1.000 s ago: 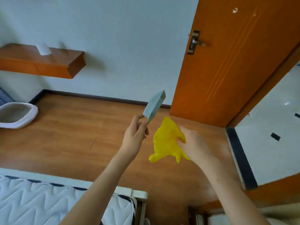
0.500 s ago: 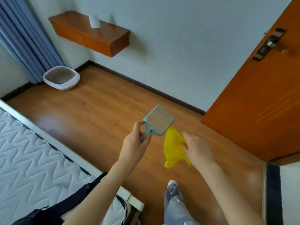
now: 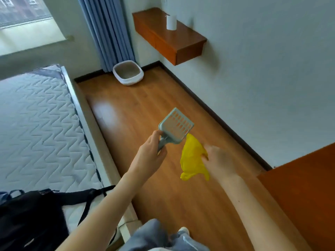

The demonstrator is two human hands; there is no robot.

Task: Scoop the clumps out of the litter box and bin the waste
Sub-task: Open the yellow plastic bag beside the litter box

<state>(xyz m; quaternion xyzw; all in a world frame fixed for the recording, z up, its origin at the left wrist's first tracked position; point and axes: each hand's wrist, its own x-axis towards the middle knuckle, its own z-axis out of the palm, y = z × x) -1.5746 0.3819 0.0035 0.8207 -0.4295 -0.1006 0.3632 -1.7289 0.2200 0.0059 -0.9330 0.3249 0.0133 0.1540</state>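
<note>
1. Fingers of the left hand (image 3: 148, 156) are curled round the handle of the grey slotted scoop (image 3: 175, 126), held up over the wooden floor (image 3: 145, 105).
2. A crumpled yellow bag (image 3: 193, 160) is pinched by the right hand (image 3: 220, 163).
3. The litter box (image 3: 128, 72) is seen well apart, by the curtain (image 3: 110, 31).

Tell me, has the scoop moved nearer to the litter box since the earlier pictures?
Cannot tell: the camera turned. The scoop stays in the left hand, far from the litter box.

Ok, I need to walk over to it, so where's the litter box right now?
In the head view the litter box sits on the floor in the far corner, by the blue curtain, below the wall shelf.
</note>
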